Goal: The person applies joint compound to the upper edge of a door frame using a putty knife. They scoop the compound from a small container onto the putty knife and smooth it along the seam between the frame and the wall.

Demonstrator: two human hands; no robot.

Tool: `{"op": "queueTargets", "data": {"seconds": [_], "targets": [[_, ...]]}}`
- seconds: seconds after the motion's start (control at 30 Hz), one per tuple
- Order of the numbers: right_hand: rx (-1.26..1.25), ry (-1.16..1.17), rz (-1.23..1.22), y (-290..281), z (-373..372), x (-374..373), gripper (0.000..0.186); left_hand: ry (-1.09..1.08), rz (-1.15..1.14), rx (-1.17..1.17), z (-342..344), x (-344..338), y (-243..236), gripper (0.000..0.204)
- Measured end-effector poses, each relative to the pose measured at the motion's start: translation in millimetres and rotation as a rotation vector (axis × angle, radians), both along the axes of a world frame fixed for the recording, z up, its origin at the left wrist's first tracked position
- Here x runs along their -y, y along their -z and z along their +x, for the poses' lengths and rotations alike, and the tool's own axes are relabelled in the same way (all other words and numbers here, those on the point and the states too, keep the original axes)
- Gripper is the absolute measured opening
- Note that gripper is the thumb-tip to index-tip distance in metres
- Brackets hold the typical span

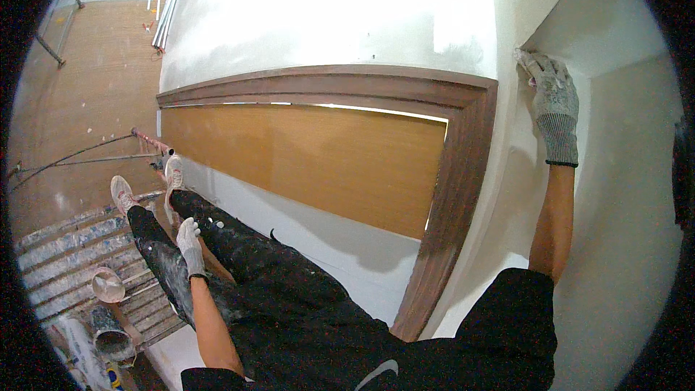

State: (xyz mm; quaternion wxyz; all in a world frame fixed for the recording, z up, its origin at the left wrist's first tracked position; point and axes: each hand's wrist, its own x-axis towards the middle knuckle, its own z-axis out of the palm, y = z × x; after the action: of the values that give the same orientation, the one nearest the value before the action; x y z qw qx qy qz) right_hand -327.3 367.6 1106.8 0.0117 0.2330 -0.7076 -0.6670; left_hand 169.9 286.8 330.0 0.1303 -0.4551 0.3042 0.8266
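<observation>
Here, my gloved right hand (554, 87) rests bent fingers at the pale wall edge (511, 105) beyond the brown door frame (470, 145), though whether it grips anything I cannot tell; my gloved left hand (190, 240) is half-curled beside my leg, its grasp equally unclear. On the paint-spattered platform (64, 256), a round tub (108, 285) shows a pale interior near a dark bucket (110, 334), its contents lost in shadow.
</observation>
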Motion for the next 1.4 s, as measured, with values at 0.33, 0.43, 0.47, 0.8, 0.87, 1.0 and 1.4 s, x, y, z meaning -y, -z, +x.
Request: {"op": "queueTargets", "data": {"seconds": [0.33, 0.43, 0.47, 0.8, 0.87, 1.0, 1.4], "targets": [[-0.009, -0.053, 0.148, -1, 27, -16, 0.054, 0.051, -0.058, 0.029, -2, -1, -7, 0.027], [-0.051, 0.07, 0.12, 2, 48, 0, 0.053, 0.109, -0.075, 0.066, -14, 7, -22, 0.026], [-0.056, 0.127, 0.149, 0, 54, -2, 0.053, 0.12, -0.085, 0.086, -15, 10, -25, 0.026], [-0.045, -0.143, -0.041, -19, 77, -8, 0.036, -0.006, -0.006, 0.064, -15, 9, -6, 0.03], [-0.016, -0.199, -0.086, -9, 46, -6, 0.035, -0.016, -0.037, 0.065, -19, 18, -23, 0.029], [-0.021, -0.088, -0.033, 2, 9, 5, 0.037, 0.017, -0.001, 0.048, -6, 20, -17, 0.031], [-0.016, -0.056, 0.009, 5, 1, 5, 0.043, 0.149, -0.049, 0.089, -12, 18, -15, 0.032]]}}
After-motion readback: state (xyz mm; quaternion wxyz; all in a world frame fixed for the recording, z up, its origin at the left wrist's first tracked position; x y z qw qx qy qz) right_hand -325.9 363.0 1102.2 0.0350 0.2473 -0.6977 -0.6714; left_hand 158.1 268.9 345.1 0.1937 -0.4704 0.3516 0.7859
